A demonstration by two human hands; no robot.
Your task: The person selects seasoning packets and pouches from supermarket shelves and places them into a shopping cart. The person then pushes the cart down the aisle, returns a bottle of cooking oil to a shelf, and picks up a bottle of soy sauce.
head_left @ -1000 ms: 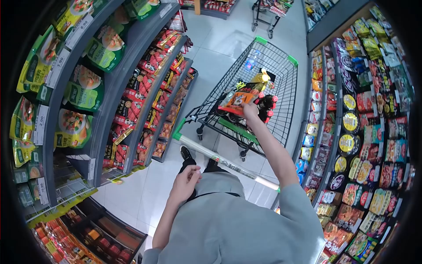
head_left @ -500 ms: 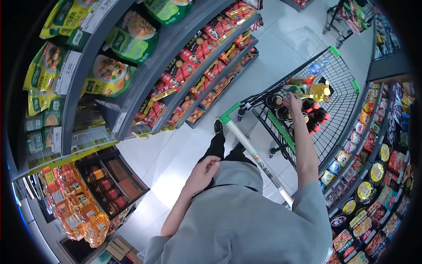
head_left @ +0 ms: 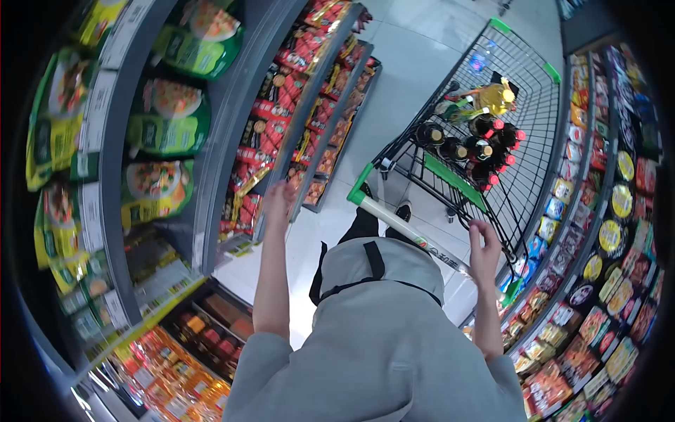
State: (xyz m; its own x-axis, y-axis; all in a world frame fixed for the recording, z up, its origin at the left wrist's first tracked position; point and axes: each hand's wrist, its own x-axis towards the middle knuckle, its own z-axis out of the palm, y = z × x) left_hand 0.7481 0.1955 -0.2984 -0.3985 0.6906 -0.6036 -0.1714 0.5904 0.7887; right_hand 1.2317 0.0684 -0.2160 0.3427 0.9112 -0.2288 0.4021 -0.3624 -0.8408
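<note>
My left hand (head_left: 279, 200) is raised in front of the red-packet shelf, slightly blurred. Its fingers look loosely apart, and I see nothing in them. Just above the right end of the cart's handle bar (head_left: 401, 224), my right hand (head_left: 484, 250) hangs with bent fingers parted from the thumb, holding nothing. The shopping cart (head_left: 464, 184) stands ahead of me. Inside are several dark bottles with red caps (head_left: 500, 144), a bottle of yellow oil (head_left: 496, 98) and a clear bottle with a blue label (head_left: 480, 60).
Shelves with green pouches (head_left: 172, 116) and red packets (head_left: 285, 95) line the left. On the right, a curved shelf holds instant noodle cups (head_left: 610, 235) and bagged snacks (head_left: 552, 228). Orange oil bottles (head_left: 176, 380) stand at lower left.
My right hand has left the bottles in the cart and come back near the handle. My left hand has risen from my waist toward the left shelf. The view has turned.
</note>
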